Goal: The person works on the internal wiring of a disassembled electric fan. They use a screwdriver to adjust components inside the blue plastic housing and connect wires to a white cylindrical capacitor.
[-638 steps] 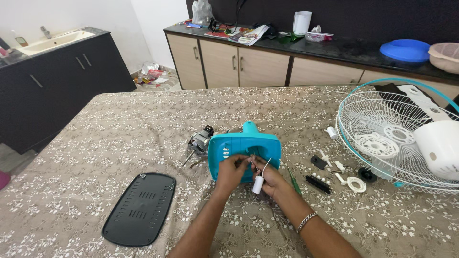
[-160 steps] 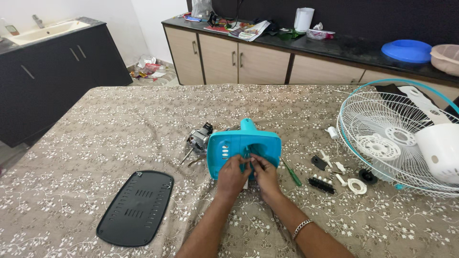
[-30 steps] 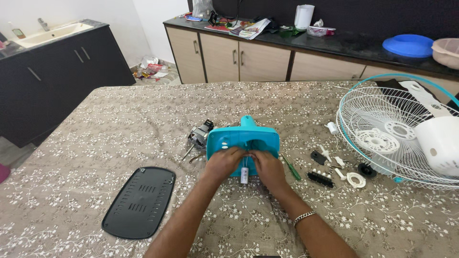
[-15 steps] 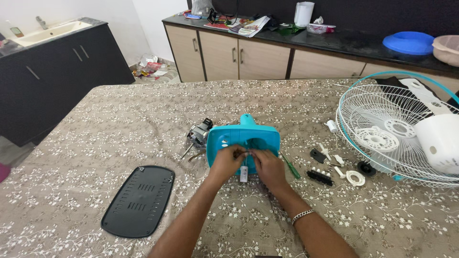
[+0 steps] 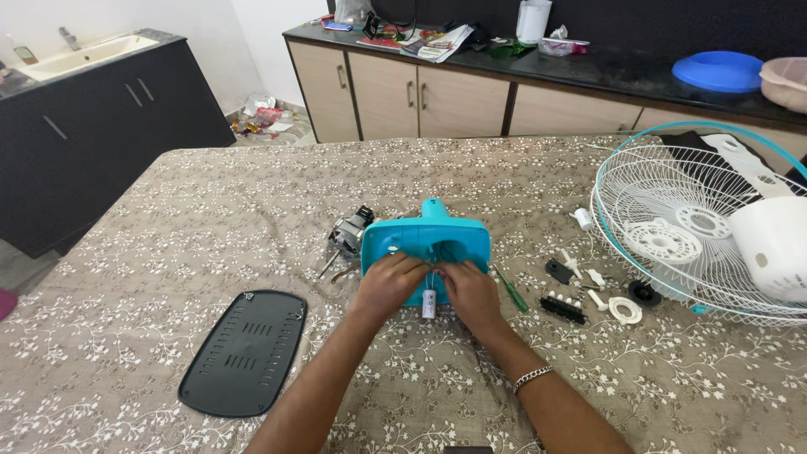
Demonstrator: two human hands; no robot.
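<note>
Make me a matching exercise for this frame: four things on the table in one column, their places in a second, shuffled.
Things:
1. black vented cover
2. white fan guard
3. teal fan base
4. green screwdriver

Places:
A. under both hands
B. far right of the table
C. just right of the right hand
D. left of the left hand

Pairs: 1-D, 2-B, 3-A, 4-C.

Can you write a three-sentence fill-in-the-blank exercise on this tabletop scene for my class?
1. Both hands, left hand and right hand, rest on a fan base coloured ____.
2. The dark vented cover plate lies to the ____ of the hands.
3. The right wrist wears a ____.

Missing words: turquoise; left; bracelet
</note>
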